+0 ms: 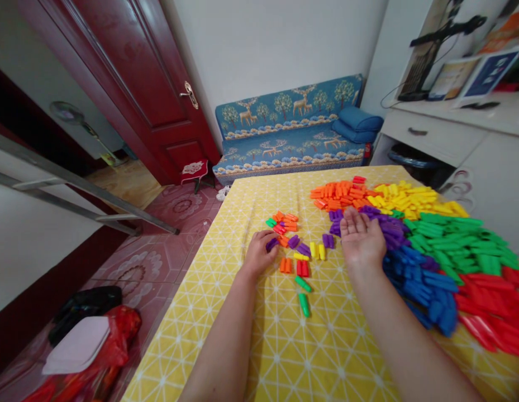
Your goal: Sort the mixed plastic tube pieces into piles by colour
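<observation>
My left hand (258, 254) rests at the left of a small mixed group, its thumb and fingers around a purple piece (271, 244). My right hand (363, 241) is palm up with fingers spread and nothing in it, beside the purple pile (391, 230). Between the hands lie orange pieces (285, 265), red pieces (303, 268), yellow pieces (317, 250), purple pieces (328, 241) and two green pieces (304, 305). Sorted piles spread to the right: orange (343, 194), yellow (414, 200), green (464, 240), blue (427, 287) and red (494, 307).
The pieces lie on a table with a yellow patterned cloth (217, 335). Behind it stands a blue sofa (284, 128). A white cabinet (452, 139) is at the right, a red door (150, 72) and metal rails (66, 181) at the left. Bags lie on the floor.
</observation>
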`<state>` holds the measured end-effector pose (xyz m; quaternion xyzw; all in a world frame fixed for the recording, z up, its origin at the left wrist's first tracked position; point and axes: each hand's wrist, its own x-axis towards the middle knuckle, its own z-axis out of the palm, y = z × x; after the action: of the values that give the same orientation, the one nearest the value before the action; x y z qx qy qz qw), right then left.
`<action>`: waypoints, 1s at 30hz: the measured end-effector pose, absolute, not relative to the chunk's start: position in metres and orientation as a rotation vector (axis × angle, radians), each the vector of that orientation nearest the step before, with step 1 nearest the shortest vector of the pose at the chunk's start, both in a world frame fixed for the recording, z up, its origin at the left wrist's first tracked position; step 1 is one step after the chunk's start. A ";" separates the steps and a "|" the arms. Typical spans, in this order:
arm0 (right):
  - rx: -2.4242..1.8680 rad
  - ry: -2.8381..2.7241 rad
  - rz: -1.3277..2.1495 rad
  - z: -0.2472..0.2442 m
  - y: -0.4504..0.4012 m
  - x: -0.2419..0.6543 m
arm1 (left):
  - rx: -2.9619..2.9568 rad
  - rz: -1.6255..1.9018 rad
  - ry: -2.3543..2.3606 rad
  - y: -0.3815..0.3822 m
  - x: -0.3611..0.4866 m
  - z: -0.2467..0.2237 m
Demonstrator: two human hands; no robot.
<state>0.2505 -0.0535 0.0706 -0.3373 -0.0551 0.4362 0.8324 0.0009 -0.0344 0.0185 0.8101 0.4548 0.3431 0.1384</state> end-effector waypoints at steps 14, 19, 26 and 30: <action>-1.627 -1.709 0.349 0.041 -0.055 0.247 | 2.191 1.068 1.313 -0.035 0.006 0.022; -1.712 -1.979 0.379 0.037 -0.068 0.224 | 2.185 1.066 1.253 -0.038 0.011 0.025; -1.488 -1.894 0.632 0.033 -0.079 0.161 | 2.199 1.003 1.122 -0.041 0.009 0.027; -1.478 -1.783 0.684 0.030 -0.079 0.159 | 2.170 1.018 1.124 -0.039 0.010 0.024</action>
<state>0.1590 -0.0789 0.0301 -0.5721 -0.6901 0.2648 0.3554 0.0096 -0.0392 0.0241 0.7948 0.4116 0.3728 0.2448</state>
